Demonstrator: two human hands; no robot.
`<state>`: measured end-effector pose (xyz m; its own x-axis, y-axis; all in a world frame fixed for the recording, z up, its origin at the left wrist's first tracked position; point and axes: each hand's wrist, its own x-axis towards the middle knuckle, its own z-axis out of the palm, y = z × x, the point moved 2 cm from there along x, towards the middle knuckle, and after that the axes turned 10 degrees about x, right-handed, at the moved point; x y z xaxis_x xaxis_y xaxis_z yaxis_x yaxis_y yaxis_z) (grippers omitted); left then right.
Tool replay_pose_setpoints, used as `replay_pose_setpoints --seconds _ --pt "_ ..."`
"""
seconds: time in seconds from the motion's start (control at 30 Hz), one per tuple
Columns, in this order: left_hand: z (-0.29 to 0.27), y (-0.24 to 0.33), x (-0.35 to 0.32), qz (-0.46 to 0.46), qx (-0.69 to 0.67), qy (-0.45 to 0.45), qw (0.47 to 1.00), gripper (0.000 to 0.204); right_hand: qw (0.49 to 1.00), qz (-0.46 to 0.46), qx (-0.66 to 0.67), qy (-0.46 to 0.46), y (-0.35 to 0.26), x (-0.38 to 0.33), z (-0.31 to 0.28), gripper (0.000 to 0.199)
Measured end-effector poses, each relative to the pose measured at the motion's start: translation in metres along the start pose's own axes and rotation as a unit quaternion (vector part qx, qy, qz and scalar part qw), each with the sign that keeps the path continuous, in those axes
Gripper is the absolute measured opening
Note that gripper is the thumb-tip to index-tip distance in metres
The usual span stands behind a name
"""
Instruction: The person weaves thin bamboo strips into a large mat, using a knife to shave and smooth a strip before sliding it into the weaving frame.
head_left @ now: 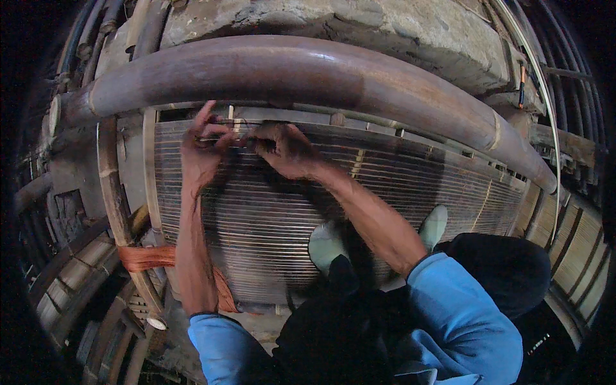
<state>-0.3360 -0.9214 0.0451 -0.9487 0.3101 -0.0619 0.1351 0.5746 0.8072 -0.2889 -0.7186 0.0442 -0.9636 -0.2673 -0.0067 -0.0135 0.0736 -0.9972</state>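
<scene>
Both of my hands work close together at the far edge of a dark slatted panel [269, 231] made of thin, pale-edged strips. My left hand [204, 151] has its forefinger raised, while its thumb and another finger close on a thin dark cord [242, 128]. Just to its right, my right hand [285, 151] is curled, palm down, with its fingertips pinched on the same cord. The cord is fine and partly hidden by the fingers. A pale upright strip [231, 112] stands at the panel's edge between the hands.
A thick bamboo pole [256, 67] crosses just beyond my hands. Orange cord [146, 258] is wrapped round a thinner bamboo post [112, 179] at left. My feet in pale green footwear [326, 245] rest on the panel. Rough stone [410, 32] lies behind the pole.
</scene>
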Motion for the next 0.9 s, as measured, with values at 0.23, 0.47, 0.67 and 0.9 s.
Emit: replay_pose_setpoints --seconds 0.23,0.47,0.67,0.9 --pt "-0.051 0.055 -0.041 -0.066 0.134 0.002 0.989 0.030 0.995 0.079 -0.062 0.003 0.024 0.005 -0.024 0.030" --pt "-0.170 0.017 -0.183 -0.215 0.484 0.097 0.843 0.039 0.956 0.008 -0.251 0.152 0.034 -0.008 -0.032 0.037" --pt "-0.275 -0.022 -0.376 -0.367 0.749 0.011 0.551 0.041 0.933 0.203 -0.284 0.087 0.031 0.007 -0.032 0.050" --pt "-0.179 -0.049 -0.253 -0.358 0.625 0.035 0.693 0.034 0.855 0.027 -0.492 0.161 0.099 -0.009 -0.049 0.049"
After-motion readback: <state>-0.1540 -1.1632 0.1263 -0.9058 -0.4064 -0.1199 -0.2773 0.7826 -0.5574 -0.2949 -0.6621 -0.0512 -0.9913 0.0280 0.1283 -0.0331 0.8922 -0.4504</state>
